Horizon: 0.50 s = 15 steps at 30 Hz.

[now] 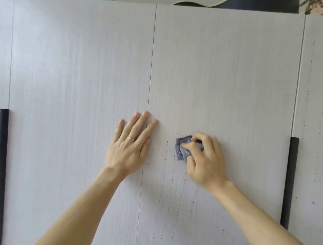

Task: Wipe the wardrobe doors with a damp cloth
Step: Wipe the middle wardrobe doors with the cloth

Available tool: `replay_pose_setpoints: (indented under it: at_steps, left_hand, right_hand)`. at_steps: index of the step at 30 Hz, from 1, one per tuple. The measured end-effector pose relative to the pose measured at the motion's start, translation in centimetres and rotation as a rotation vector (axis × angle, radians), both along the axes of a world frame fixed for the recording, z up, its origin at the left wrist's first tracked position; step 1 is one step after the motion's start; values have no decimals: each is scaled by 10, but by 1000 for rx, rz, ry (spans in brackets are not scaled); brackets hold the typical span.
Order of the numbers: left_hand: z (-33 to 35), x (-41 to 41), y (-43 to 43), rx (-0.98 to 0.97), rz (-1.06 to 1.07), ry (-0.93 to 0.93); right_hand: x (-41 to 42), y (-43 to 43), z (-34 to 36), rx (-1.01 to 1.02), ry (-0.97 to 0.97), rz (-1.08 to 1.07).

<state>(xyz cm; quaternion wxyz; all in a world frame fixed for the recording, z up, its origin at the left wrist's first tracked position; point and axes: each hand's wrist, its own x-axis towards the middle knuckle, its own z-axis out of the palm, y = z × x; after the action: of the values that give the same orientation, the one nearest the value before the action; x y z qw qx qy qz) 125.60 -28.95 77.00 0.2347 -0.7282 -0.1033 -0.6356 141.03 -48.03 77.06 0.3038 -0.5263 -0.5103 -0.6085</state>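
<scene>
Four pale, wood-grained wardrobe doors (78, 70) fill the view, divided by three thin vertical seams. Two bare hands reach up to them, and there is one cloth. The left hand (132, 147) lies flat against the doors, palm down and fingers spread and straight. It sits across the middle seam (150, 86), so that its index fingertip rests on the door to the right of that line. A single plain ring (131, 137) sits on one of its fingers. Just beside it, apart and not touching, the right hand (206, 157) is curled, pinching a small bunched lilac-grey cloth (182, 149) between thumb and fingertips and holding it against the door. Most of the cloth sticks out on the side facing the left hand. Thin dotted trails of dark specks (172, 175) run down the door between and below the two hands, and more are scattered on the door far beyond the right hand. There are two upright black bar handles: the left handle (3, 164) is well out past the left hand, and the right handle (289, 182) is out past the right hand. No writing or label can be read anywhere.
</scene>
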Motion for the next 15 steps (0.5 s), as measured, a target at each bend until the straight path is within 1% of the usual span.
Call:
replay_pose_setpoints:
  at_steps: [2, 5, 7, 9, 13, 15]
  left_hand:
    - [-2, 2, 1, 23, -12, -9]
    - [-1, 1, 3, 43, -15, -9]
    - [-2, 1, 3, 46, -18, -12]
    - [-3, 2, 3, 45, -27, -10]
    - [-5, 2, 5, 38, -37, -25]
    - [-7, 3, 5, 39, -33, -18]
  right_hand:
    - [-3, 1, 20, 11, 25, 4]
    - [-15, 9, 59, 95, 148, 0]
    - [-23, 16, 67, 146, 210, -9]
    - [-27, 21, 51, 150, 198, -32]
    - [-27, 20, -19, -58, 10, -57]
    - [-27, 18, -22, -82, 22, -37]
